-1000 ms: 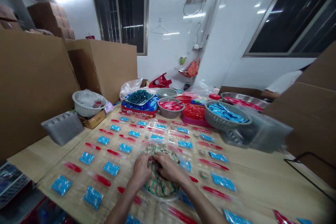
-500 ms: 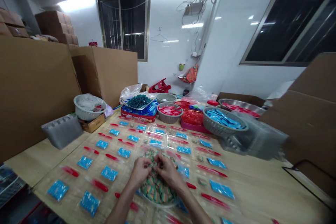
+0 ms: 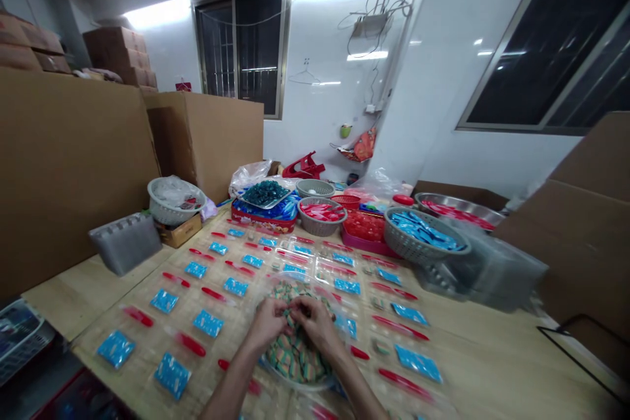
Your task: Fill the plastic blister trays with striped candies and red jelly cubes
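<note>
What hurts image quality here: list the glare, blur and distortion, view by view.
Head view: the long white tube light at upper left is blown out, and glare streaks the glossy white wall; head view: the bare left hand and bare right hand look soft, fine detail lost; head view: the dark, metal-framed right window slants, probably wide-angle distortion.

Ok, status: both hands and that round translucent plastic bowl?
Left hand and right hand close together over bowl, grip unclear. Bowl heaped with green-and-tan striped pieces. Flat rectangular blue packets around it; nothing seen blocking hands.
</note>
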### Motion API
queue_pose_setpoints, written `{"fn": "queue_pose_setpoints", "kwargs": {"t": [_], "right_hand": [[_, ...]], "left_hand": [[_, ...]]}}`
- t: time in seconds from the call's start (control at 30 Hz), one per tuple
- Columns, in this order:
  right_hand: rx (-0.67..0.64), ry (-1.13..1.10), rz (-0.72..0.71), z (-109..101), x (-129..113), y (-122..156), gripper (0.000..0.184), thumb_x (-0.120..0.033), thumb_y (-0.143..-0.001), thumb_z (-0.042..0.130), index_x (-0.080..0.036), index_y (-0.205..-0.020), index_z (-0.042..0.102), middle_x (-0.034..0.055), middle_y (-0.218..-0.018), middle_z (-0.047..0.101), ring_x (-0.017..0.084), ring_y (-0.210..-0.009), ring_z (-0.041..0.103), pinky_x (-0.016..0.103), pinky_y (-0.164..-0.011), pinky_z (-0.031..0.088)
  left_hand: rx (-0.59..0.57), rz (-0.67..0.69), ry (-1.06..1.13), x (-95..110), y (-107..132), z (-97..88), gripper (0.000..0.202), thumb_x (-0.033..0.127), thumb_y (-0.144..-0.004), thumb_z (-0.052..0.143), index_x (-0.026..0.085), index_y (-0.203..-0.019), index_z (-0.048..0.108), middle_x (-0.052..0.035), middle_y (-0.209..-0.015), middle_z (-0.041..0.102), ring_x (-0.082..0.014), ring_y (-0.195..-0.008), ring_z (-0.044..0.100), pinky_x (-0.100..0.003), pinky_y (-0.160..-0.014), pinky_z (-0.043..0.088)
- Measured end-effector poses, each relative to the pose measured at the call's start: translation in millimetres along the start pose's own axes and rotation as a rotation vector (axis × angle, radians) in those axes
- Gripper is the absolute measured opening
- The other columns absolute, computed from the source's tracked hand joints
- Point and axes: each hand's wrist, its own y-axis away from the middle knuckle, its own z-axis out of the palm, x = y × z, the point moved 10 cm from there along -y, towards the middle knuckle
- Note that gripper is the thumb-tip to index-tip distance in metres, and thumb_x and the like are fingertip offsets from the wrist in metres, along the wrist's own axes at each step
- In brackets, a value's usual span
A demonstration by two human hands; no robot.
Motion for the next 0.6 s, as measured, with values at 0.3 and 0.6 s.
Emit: {"fn": "queue_pose_setpoints", "kwargs": {"t": [0.3, 0.6], "right_hand": [[0.065, 0.153, -0.049, -5.6, -4.4, 0.9, 0.017, -0.016, -0.073, 0.048, -0.018, -0.075, 0.065, 0.0034, -0.074, 0.065, 0.019, -0.072, 0.057, 0.028, -0.068, 0.041], [-0.148, 0.566, -0.063, 19.0, -5.3, 17.4, 0.022, -0.007, -0.063, 0.046, -0.017, -0.075, 0.061, 0.0044, -0.084, 0.062, 0.021, -0.088, 0.052, 0.031, -0.077, 0.032]], "left_hand": [[0.242, 0.046, 0.106, -3.2, -2.3, -25.8, 0.030, 0.028, -0.058, 0.072, 0.009, -0.081, 0.068, -0.0035, -0.071, 0.068, -0.0138, -0.056, 0.060, -0.025, -0.053, 0.050], [0.384, 0.060, 0.146, -11.7, -3.3, -41.9, 0.028, 0.019, -0.064, 0.068, 0.008, -0.089, 0.064, -0.0028, -0.070, 0.067, -0.0124, -0.050, 0.061, -0.024, -0.050, 0.050]]}}
